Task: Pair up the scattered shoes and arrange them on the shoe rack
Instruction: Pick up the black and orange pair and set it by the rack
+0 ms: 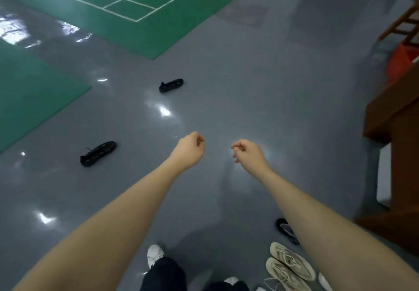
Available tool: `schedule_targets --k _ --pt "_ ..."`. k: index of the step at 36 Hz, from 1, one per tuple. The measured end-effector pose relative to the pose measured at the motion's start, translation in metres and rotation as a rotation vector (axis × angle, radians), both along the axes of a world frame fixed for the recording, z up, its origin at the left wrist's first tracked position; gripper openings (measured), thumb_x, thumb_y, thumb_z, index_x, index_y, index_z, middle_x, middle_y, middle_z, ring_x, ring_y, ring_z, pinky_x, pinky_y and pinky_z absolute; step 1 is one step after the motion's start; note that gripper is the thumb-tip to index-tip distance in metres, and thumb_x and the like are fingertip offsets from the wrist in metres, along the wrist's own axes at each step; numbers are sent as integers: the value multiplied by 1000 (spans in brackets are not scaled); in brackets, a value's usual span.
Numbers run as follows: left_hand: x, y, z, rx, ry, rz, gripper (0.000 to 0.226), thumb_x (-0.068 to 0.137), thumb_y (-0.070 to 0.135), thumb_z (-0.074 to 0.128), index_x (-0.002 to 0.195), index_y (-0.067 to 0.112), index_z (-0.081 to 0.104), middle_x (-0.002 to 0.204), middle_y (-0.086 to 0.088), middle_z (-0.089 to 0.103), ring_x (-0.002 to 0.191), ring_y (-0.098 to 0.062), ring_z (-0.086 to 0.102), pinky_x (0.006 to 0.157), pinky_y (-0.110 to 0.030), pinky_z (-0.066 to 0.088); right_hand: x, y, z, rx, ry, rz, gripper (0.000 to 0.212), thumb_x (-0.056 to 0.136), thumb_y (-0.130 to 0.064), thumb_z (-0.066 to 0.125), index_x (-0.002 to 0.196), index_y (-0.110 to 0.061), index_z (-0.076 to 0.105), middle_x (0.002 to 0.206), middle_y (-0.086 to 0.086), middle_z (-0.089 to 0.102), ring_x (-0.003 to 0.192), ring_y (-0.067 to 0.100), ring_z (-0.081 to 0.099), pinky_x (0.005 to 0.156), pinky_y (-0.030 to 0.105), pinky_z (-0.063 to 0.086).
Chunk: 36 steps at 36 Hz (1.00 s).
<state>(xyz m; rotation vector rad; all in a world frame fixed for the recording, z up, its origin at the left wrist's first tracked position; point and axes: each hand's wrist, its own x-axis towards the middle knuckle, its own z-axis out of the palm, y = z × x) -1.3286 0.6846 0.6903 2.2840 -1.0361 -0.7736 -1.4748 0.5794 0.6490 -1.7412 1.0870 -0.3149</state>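
Note:
Two black shoes lie apart on the grey floor: one (171,85) farther off, one (98,154) nearer on the left. A third black shoe (286,229) shows partly behind my right forearm. Two beige sneakers (290,265) lie side by side at the bottom right. My left hand (189,149) and my right hand (246,152) reach forward over bare floor with loosely curled fingers, and neither holds anything. Both hands are well apart from every shoe.
Brown wooden furniture (394,114) stands along the right edge, with an orange object (399,62) and a wooden frame (405,23) behind it. Green court mats (127,25) with white lines cover the far left. My own feet in white shoes (154,255) are at the bottom.

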Motion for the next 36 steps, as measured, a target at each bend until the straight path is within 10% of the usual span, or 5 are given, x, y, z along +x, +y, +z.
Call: schedule_targets --k 9,18,36 --pt "124 79 5 -35 -4 184 25 98 19 42 116 9 55 112 -7 60 90 -20 53 77 -28 44 148 57 12 -37 6 184 18 92 1 45 99 4 61 63 0 54 58 18 52 71 39 49" --pt "259 157 15 -41 -57 298 26 97 19 42 116 10 55 114 -7 60 97 -22 56 79 -28 43 303 112 30 -40 -14 280 19 94 -1 43 101 2 61 75 9 57 57 13 52 43 7 38" --pt "433 265 -8 -58 -2 675 25 96 16 40 114 8 55 110 -9 60 84 -19 53 70 -24 40 529 185 18 -75 -14 598 21 93 1 41 102 3 60 74 7 55 60 13 52 43 6 38"
